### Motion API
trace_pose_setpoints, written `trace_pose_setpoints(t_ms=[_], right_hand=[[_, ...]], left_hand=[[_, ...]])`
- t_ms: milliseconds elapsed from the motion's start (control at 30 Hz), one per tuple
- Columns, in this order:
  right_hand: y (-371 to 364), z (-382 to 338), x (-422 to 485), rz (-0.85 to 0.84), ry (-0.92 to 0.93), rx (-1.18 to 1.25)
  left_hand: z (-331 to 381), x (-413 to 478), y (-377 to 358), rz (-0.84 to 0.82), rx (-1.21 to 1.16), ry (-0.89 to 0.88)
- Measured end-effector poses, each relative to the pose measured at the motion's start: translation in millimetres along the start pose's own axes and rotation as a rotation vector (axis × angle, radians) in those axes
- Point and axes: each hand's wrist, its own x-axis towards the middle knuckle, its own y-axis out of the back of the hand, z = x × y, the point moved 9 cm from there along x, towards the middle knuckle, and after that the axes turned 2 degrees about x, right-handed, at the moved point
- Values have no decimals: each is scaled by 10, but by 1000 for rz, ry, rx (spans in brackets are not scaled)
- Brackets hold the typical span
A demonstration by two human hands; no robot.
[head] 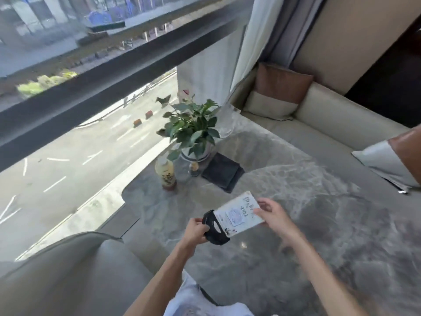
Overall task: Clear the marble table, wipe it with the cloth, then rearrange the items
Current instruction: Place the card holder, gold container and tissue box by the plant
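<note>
your left hand (197, 231) curls its fingers round the black end of the white packet (239, 216), at the packet's left, while your right hand (273, 216) pinches the packet's right edge between thumb and fingers, both bare forearms (164, 270) stretched forward and angling in toward the packet from below it.

bottle (165, 174) left of cloth (223, 172), plant (193, 131) behind, all on table (296, 201).

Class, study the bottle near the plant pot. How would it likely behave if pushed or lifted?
The bottle is tall and narrow, so a high push would probably tip it. It looks nearly full of yellowish liquid, so likely heavy for its size. On the glossy marble table, a low push might slide it.
</note>
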Motion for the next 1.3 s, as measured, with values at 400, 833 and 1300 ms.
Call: trace_pose_setpoints(t_ms=[400, 833, 1300], right_hand=[[-1476, -1652, 1474, -280, 431, -825], [-1807, -1524, 1741, -486, 539, -770], [-1404, -591, 1609, 73, 220, 197]], left_hand=[[401, 1093, 987, 226, 296, -54], [1049, 1064, 842, 315, 761, -465], [1094, 921, 774, 306, 864, -461]])
